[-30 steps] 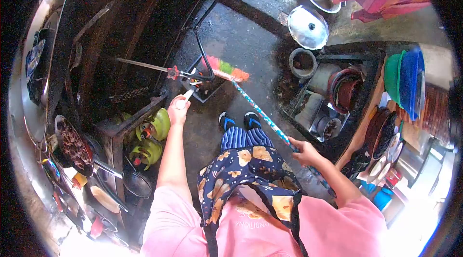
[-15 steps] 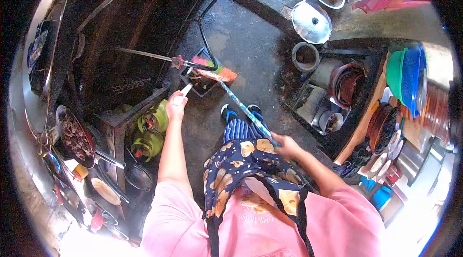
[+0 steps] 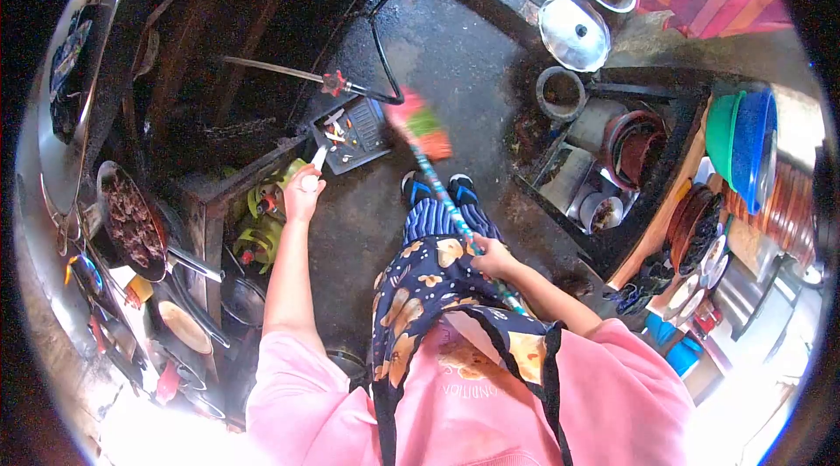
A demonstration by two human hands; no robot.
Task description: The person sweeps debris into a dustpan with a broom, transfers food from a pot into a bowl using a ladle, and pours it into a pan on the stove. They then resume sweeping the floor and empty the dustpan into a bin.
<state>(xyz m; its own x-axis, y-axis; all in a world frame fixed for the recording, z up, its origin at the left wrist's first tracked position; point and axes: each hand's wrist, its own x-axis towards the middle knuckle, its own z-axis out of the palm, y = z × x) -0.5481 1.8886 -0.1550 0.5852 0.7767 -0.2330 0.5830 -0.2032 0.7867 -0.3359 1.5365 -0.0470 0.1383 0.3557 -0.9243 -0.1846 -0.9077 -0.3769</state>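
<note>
Dustpan (image 3: pixel 352 129) in left hand (image 3: pixel 302 195); broom (image 3: pixel 426 126) in right hand (image 3: pixel 492 258) (shirt lettering (image 3: pixel 464 389) unreadable)

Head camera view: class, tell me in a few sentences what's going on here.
A person in a pink top and apron is sweeping up. The left hand grips the white handle of a dark dustpan down at the wet floor, with scraps lying in it. The right hand holds a broom, its colourful bristles just right of the pan.

A rough kitchen: pan of food (image 3: pixel 129 219), green gas cylinders (image 3: pixel 262 205), pot lid (image 3: pixel 573 31), stacked bowls (image 3: pixel 742 147).
</note>
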